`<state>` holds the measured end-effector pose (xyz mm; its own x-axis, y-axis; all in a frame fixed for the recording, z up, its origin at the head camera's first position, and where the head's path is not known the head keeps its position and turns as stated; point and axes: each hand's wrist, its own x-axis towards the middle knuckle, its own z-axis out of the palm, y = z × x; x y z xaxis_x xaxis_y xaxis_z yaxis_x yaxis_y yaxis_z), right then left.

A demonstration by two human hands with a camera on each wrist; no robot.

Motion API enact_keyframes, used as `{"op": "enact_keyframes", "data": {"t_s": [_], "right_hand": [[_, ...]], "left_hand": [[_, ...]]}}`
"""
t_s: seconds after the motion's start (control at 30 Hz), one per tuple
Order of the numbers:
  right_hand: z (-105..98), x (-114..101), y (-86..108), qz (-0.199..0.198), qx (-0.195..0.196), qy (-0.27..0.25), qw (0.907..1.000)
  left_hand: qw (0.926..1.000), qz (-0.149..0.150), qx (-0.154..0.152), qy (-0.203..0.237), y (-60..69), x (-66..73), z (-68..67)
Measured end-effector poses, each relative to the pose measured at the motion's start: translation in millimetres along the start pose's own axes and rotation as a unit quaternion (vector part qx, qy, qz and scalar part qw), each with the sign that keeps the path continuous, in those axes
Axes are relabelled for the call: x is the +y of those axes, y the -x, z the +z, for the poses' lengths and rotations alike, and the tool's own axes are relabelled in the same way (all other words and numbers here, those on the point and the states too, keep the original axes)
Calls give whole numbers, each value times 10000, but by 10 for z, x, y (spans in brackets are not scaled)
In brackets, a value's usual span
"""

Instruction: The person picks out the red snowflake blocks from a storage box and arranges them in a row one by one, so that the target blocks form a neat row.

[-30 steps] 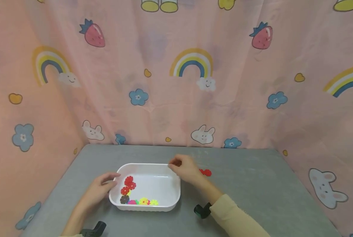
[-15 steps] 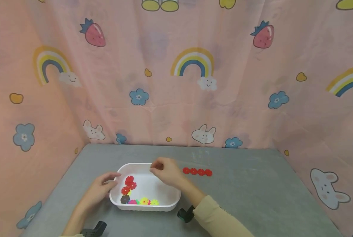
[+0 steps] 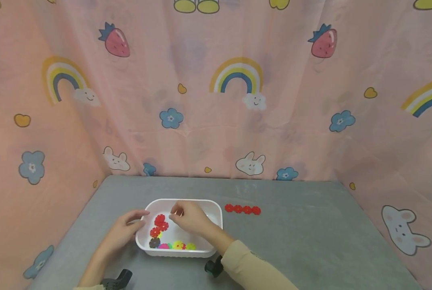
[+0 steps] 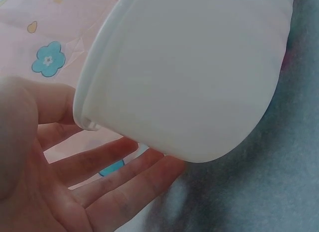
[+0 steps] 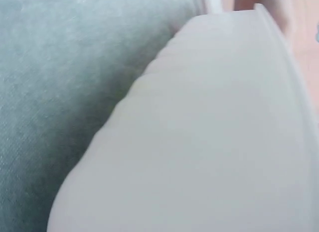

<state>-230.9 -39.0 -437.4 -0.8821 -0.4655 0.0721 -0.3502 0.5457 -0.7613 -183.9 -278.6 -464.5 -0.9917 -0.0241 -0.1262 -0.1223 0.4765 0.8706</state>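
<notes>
Nearest me, my sleeves [image 3: 254, 264] run out of the picture at the bottom edge, the left one almost wholly cut off, and a dark device [image 3: 117, 279] sits at my left wrist. My left hand [image 3: 123, 228] rests at the left end of the white tray [image 3: 179, 253], fingers apart, their tips against its outer wall in the left wrist view. My right hand [image 3: 191, 218] is over the tray, fingers curled, thumb and index tips close together; whether they pinch anything I can't tell. From my right wrist the tray's wall fills most of the view, with only a blurred bit of a hand past the rim.

Inside, along the near wall, lie yellow pieces [image 3: 178, 245], a magenta piece [image 3: 163, 246] and a dark piece [image 3: 154, 243], their lower parts hidden by the rim. Red pieces [image 3: 159, 226] overlap on the left, too bunched to count surely. Farther out, four red flower-shaped pieces in a row [image 3: 243, 209] lie on the grey table [image 3: 310, 233], right of the tray. Behind hangs a pink printed cloth [image 3: 201, 137], cut off above.
</notes>
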Motion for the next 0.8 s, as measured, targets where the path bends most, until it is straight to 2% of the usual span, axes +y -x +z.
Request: {"op": "enact_keyframes", "data": {"t_s": [0.2,0.57,0.8], "right_hand": [[98,12,-48,-28,-197,159,9997],[244,12,-75,473,-728,317,9957],[319,16,-95,418,-809,701,9934]], "left_hand": [[10000,87,-6,-7,-2,-10,-2],[9998,139,-34,155,-21,-29,-1],[9997,137,-12,182,-23,-26,-5]]}}
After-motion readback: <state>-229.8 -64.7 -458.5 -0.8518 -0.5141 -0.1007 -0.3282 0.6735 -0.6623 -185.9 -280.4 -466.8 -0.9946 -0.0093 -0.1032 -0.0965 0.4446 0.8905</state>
